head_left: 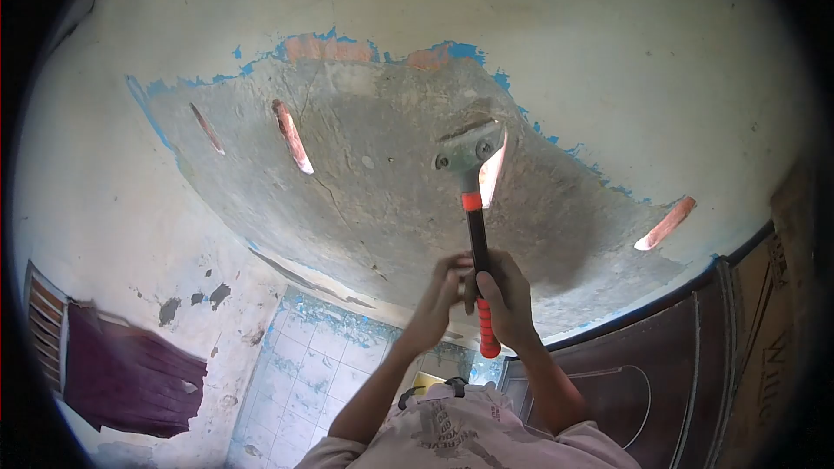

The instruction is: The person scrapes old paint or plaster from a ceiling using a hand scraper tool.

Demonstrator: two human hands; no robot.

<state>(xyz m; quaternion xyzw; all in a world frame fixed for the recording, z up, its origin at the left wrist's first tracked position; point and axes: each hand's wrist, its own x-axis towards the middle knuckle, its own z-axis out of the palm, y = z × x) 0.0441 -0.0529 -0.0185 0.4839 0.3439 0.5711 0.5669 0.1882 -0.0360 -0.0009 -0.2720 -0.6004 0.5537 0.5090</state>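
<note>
scraper point(473, 208): grey head, black shaft, red grip and collar. ceiling point(608, 35) off-white; its bare patch point(373, 200) grey, rimmed in blue, with pink-orange gashes point(292, 136). tiles point(304, 373) pale blue-white in a grid. cloth point(130, 373) purple. door point(643, 356) dark brown. shirt point(452, 439) pale with dark print.

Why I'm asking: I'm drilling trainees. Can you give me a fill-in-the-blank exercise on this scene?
1. The left hand and right hand are both on the tool, at its red and black ____.
2. Its metal head lies against a ____ bare patch of ceiling.
3. Flaking ____ paint edges that patch.
Missing words: handle; grey; blue.
</note>
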